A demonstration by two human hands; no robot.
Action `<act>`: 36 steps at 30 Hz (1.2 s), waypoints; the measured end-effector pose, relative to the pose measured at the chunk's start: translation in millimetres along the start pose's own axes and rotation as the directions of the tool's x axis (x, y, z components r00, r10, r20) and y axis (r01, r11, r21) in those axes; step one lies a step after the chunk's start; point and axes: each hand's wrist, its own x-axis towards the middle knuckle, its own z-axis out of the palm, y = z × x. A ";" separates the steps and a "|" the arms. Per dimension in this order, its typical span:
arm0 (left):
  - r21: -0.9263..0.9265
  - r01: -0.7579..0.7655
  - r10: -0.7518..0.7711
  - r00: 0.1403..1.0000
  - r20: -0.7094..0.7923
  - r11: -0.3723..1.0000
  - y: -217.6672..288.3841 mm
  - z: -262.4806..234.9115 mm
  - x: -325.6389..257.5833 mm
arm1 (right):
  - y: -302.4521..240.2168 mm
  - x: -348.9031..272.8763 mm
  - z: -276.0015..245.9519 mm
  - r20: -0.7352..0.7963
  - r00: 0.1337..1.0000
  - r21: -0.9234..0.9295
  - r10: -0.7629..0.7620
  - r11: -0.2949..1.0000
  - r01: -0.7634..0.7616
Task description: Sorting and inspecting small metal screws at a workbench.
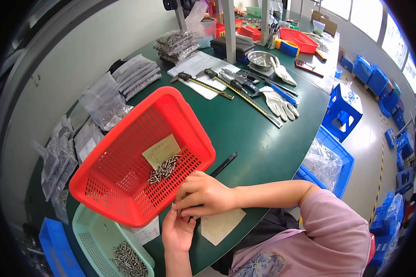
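Resting palm-up at the near table edge, the left hand (177, 232) lies open under the right hand (203, 193), whose fingers pinch a small metal screw just above it. Near left stands a pale green basket (88, 235) with a heap of screws. Touching the hands, a red basket (125, 152) sits tilted, holding a loose pile of screws (164, 169) and a tan card (161, 150). A black pen (224, 164) lies just right. Farther off are calipers (203, 86), white gloves (278, 104) and a steel bowl (260, 58).
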 end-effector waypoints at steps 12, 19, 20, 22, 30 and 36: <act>0.369 -0.252 0.264 0.964 0.018 0.894 -3.6 5.7 6.1 | 1.3 3.9 -12.5 0.116 0.985 -0.073 0.127 0.990 -0.119; 0.457 -0.201 0.220 0.975 0.011 0.866 -1.9 14.2 -3.6 | 2.5 1.6 -8.4 0.057 0.996 -0.176 0.071 0.983 -0.060; 0.455 -0.195 0.216 0.976 0.007 0.869 -2.0 14.5 -4.4 | 2.4 1.2 -8.0 0.042 0.997 -0.189 0.057 0.981 -0.048; 0.437 -0.168 0.192 0.981 -0.010 0.884 -1.9 14.7 -4.7 | 1.0 0.1 -7.9 0.030 0.998 -0.201 0.049 0.979 -0.042; 0.465 -0.233 0.243 0.969 0.039 0.854 -5.7 9.9 -2.6 | -3.1 1.3 -9.3 0.066 0.991 -0.133 0.114 0.986 -0.105; 0.508 -0.159 0.172 0.985 0.022 0.846 -4.6 17.8 -4.9 | 4.5 -4.2 -6.2 0.067 0.997 -0.159 0.032 0.987 -0.021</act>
